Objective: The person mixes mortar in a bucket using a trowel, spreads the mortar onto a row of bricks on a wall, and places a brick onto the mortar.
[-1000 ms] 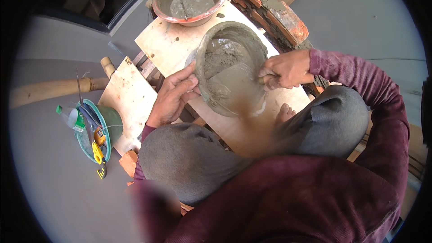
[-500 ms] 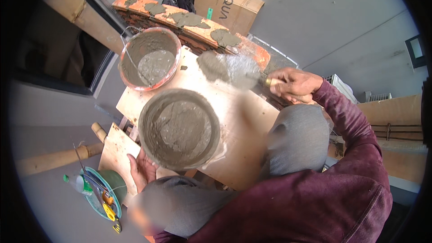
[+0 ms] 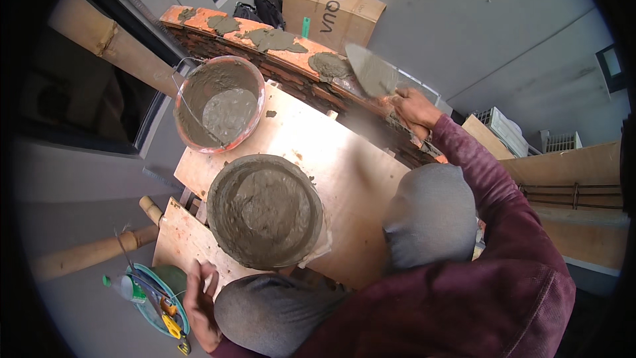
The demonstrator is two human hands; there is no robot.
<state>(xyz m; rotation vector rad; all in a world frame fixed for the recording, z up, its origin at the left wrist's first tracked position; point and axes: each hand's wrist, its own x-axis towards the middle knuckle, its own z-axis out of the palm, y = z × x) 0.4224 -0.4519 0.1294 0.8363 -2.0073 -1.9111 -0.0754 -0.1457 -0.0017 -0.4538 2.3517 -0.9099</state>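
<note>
My right hand (image 3: 416, 111) grips the trowel (image 3: 366, 71), whose mortar-smeared blade is over the top course of a curved red brick wall (image 3: 260, 30), where patches of grey mortar (image 3: 274, 39) sit. My left hand (image 3: 201, 305) has its fingers loosely apart and holds nothing, beside my left knee and the plywood board. A grey mortar-filled bucket (image 3: 264, 209) stands on the plywood (image 3: 344, 185) in front of me. Behind it is a reddish bucket (image 3: 250, 122) with wet mortar and a wire handle.
A green tub (image 3: 177, 282) holds tools and a bottle at the lower left. Bamboo poles (image 3: 97, 248) project from the left, near a dark window. A cardboard box (image 3: 354, 10) and black bags lie behind the wall. Wooden planks (image 3: 566, 166) and white grilles are at the right.
The trowel has left the bucket and risen to the brick wall. My left hand has let go of the bucket and drawn back toward my knee. The view has shifted.
</note>
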